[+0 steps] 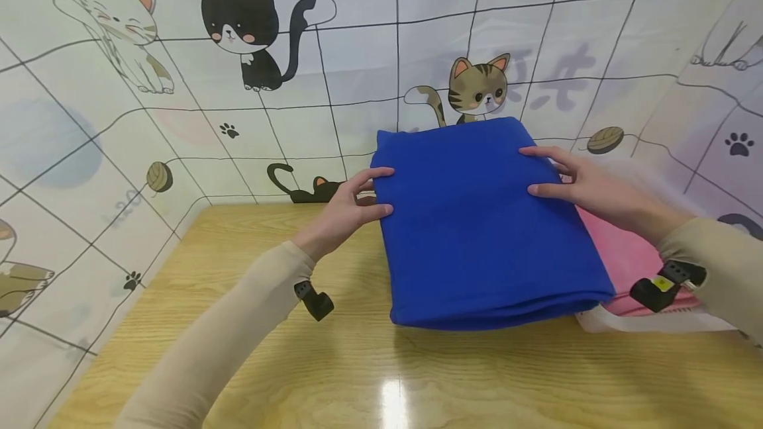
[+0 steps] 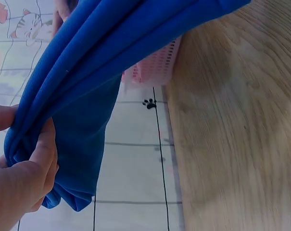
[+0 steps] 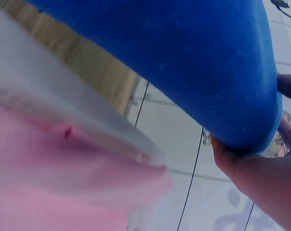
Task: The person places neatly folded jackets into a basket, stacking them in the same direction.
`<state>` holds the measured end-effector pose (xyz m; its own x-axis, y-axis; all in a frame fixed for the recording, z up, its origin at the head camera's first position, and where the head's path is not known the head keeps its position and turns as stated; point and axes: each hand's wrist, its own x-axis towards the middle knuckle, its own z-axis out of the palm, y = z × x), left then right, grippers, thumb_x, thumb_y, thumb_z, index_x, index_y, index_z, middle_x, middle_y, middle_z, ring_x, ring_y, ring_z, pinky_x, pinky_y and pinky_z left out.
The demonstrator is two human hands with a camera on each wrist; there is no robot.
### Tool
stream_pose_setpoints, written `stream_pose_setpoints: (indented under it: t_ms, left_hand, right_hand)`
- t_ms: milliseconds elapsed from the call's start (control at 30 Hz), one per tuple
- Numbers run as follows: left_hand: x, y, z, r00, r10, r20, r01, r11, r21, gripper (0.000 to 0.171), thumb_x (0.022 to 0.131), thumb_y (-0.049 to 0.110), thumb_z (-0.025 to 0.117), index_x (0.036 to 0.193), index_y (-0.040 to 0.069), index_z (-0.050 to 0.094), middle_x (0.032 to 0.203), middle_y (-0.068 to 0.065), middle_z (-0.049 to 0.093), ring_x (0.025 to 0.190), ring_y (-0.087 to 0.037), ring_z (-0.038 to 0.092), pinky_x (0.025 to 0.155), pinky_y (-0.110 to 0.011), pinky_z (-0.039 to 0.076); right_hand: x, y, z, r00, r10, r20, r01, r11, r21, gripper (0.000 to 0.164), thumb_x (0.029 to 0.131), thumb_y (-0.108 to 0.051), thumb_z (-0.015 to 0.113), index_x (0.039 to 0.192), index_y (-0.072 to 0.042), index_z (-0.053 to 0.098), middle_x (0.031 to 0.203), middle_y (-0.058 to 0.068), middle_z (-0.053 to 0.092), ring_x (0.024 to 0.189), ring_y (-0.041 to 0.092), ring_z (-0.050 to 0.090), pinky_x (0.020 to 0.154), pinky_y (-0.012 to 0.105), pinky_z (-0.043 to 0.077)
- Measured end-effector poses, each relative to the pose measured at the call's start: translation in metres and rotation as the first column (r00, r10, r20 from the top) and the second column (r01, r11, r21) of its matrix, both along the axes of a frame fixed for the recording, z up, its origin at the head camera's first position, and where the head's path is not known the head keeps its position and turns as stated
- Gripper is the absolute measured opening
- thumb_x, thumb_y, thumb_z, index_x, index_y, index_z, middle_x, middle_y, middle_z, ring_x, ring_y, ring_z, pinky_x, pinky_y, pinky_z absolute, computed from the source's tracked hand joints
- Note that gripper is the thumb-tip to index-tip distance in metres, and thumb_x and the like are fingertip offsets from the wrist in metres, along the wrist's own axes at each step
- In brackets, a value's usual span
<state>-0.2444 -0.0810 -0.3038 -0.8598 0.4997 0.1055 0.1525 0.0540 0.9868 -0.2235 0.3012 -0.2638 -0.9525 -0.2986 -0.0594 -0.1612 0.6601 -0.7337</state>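
Note:
A folded blue cloth (image 1: 477,224) is held up over the table between both hands, its layered front edge lowest in the head view. My left hand (image 1: 352,207) grips its left side, thumb on the near face; in the left wrist view the fingers (image 2: 44,149) curl around the bunched layers. On the opposite side my right hand (image 1: 587,184) grips the cloth, and the right wrist view shows the rounded blue edge (image 3: 241,115) between thumb and fingers. Pink cloth (image 1: 622,253) lies in a white basket (image 1: 656,323) under the right forearm.
The wooden tabletop (image 1: 286,363) stretches below and to the left. A white wall covering (image 1: 357,85) with grid lines and cartoon cats rises behind and along both sides. The basket's perforated wall (image 2: 167,60) stands close to the cloth on the right.

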Motion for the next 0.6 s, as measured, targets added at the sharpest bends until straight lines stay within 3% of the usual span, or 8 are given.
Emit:
stream_pose_setpoints:
  t_ms: [167,600]
  left_hand:
    - [-0.001,0.013,0.005,1.000,-0.015,-0.017,0.016,0.999,0.034,0.056,0.092,0.002,0.063,0.142,0.020,0.046,0.136,-0.009,0.043,0.115,-0.027,0.055,0.094,-0.042,0.047]
    - [-0.006,0.059,0.023,0.999,-0.045,-0.019,0.047,0.992,0.120,0.066,0.086,-0.007,0.064,0.144,0.017,0.044,0.133,-0.011,0.044,0.113,-0.027,0.056,0.090,-0.038,0.050]
  right_hand:
    - [0.000,0.013,0.006,1.000,-0.011,-0.020,0.011,1.000,-0.011,0.070,0.094,-0.027,0.065,0.152,-0.025,0.027,0.160,0.011,0.006,0.141,0.047,0.004,0.097,0.073,0.021]
    - [0.001,0.048,0.016,0.995,-0.064,-0.078,0.068,0.996,0.051,0.073,0.094,-0.032,0.062,0.154,-0.031,0.021,0.160,0.017,0.003,0.141,0.049,0.002,0.093,0.075,0.020]
